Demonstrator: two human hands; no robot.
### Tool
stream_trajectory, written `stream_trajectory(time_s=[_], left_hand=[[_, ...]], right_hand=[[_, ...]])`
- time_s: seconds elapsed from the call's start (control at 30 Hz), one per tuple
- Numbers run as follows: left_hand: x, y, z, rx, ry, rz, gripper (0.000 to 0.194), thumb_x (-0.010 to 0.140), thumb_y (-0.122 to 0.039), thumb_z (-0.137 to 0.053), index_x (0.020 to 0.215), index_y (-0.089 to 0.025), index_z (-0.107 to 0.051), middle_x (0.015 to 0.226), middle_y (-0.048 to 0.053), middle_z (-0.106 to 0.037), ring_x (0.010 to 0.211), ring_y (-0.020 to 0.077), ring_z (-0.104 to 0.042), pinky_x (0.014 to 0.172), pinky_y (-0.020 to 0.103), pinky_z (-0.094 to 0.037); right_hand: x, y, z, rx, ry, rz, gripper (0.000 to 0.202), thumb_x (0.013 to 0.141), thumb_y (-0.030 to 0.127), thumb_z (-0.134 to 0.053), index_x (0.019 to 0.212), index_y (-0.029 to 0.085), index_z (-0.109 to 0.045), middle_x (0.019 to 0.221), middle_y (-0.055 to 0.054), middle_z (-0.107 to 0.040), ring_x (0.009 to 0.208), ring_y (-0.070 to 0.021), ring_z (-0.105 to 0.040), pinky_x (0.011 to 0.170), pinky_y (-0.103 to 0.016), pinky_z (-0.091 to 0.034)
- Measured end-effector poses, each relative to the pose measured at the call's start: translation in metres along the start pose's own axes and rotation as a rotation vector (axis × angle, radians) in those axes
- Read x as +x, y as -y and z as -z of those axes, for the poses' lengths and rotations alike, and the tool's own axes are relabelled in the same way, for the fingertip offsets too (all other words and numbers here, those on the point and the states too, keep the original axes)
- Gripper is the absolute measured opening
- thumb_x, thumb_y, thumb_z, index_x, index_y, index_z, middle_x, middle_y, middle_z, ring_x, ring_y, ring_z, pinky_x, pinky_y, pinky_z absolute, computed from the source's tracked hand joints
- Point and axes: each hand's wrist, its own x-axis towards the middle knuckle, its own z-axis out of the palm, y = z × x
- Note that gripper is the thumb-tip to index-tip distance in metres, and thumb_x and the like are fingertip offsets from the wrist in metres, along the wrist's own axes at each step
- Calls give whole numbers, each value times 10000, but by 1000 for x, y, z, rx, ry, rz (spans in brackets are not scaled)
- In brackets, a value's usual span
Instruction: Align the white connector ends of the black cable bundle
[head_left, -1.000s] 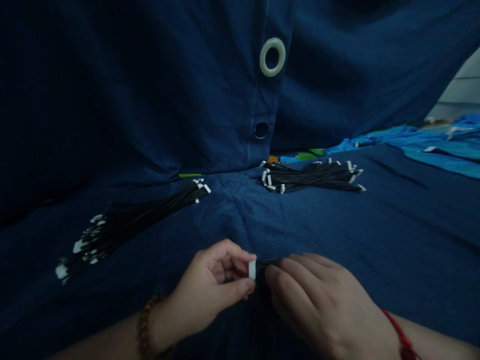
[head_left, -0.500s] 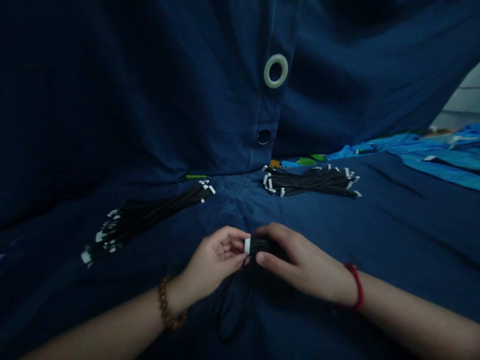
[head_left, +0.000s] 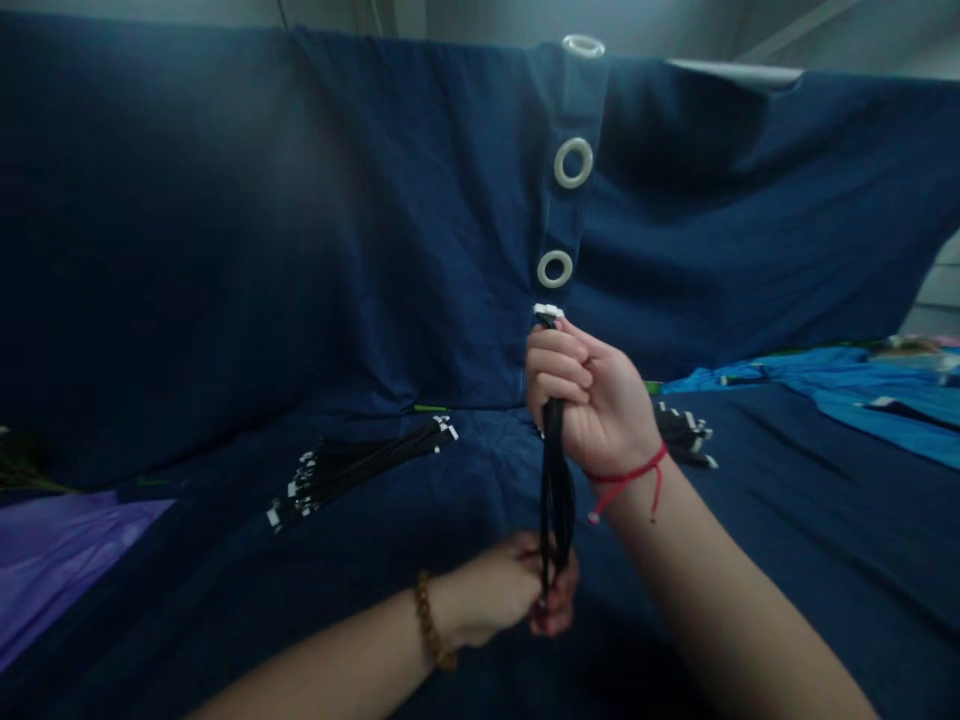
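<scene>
My right hand (head_left: pixel 577 385), with a red string at the wrist, is wrapped round the upper part of a bundle of black cables (head_left: pixel 556 480). White connectors (head_left: pixel 549 312) poke out above its fingers. The bundle hangs down upright to my left hand (head_left: pixel 517 585), whose fingers close round its lower end; they are slightly blurred. A brown bead bracelet is on my left wrist. One pile of black cables with white ends (head_left: pixel 360 465) lies on the dark blue cloth at the left. Another pile (head_left: pixel 686 435) is partly hidden behind my right wrist.
Dark blue cloth (head_left: pixel 300 250) with pale rings (head_left: pixel 574 163) hangs behind the work surface. Purple cloth (head_left: pixel 67 550) lies at the far left. Blue cloth (head_left: pixel 840 385) with some cables on it is at the right.
My right hand has risen and now grips the bundle near its white connectors. My left hand has moved right and down to the bundle's lower end. The view has tilted upward.
</scene>
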Motion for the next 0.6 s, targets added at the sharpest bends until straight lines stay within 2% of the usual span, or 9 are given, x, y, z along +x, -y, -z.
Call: stream_trajectory(time_s=[0.07,0.1,0.17,0.23,0.3,0.37,0.43,0.5,0.6], left_hand=[[0,-2,-16,-27,-10,-39,166,648,-176,-454,495,-187,-389,415,-59,-346,384,88,-387,397,212,-316],[-2,-6,-18,-27,-15,-60,157,638,-175,-486,494,-178,-423,417,-43,-392,415,105,-430,441,236,-365],[-6,-18,-16,-11,-65,-137,97,637,-156,-549,543,-136,-533,517,16,-534,547,130,-516,584,260,-412],[-9,-32,-7,-27,-180,-249,51,685,-172,-556,644,-143,-566,624,14,-570,685,130,-539,713,245,-403],[-7,-42,1,-66,-268,-314,151,783,-291,-474,752,-158,-540,634,0,-546,613,113,-521,651,247,-416],[-2,-47,3,-75,-328,-331,306,823,-430,-397,741,-153,-498,543,-28,-465,450,83,-429,484,219,-377],[3,-48,1,-56,-388,-348,383,807,-516,-382,669,-163,-439,461,-79,-337,350,45,-278,367,175,-252],[7,-49,-2,-24,-452,-387,398,799,-545,-373,616,-191,-353,432,-112,-227,325,31,-161,329,161,-150],[10,-51,-6,45,-506,-426,406,811,-567,-298,603,-221,-263,421,-124,-153,320,40,-88,305,164,-106]], right_hand=[[-1,1,-9,65,22,8,355,884,322,-332,558,194,-274,516,85,-156,370,-50,-120,300,-133,-148],[-1,0,-11,88,30,5,359,875,345,-347,556,194,-283,511,87,-154,373,-50,-110,296,-141,-129],[-1,-8,-10,120,16,15,347,848,313,-418,547,189,-296,488,95,-171,365,-41,-118,295,-148,-114],[0,-19,-7,141,-44,58,320,832,234,-480,556,169,-333,473,103,-212,351,-24,-150,301,-144,-127],[3,-29,-3,160,-118,114,243,841,207,-501,623,140,-417,488,105,-281,348,-11,-205,308,-133,-168],[6,-34,1,175,-147,134,170,857,225,-494,721,124,-481,527,96,-352,357,-7,-261,318,-129,-219],[8,-31,6,192,-103,96,182,869,267,-477,762,121,-503,548,83,-397,364,-11,-299,329,-134,-258],[10,-23,11,212,-12,24,218,874,308,-459,778,121,-515,563,68,-434,387,-25,-354,354,-149,-298],[9,-7,16,253,93,-33,254,865,349,-443,739,139,-510,528,63,-414,416,-48,-390,385,-164,-317]])
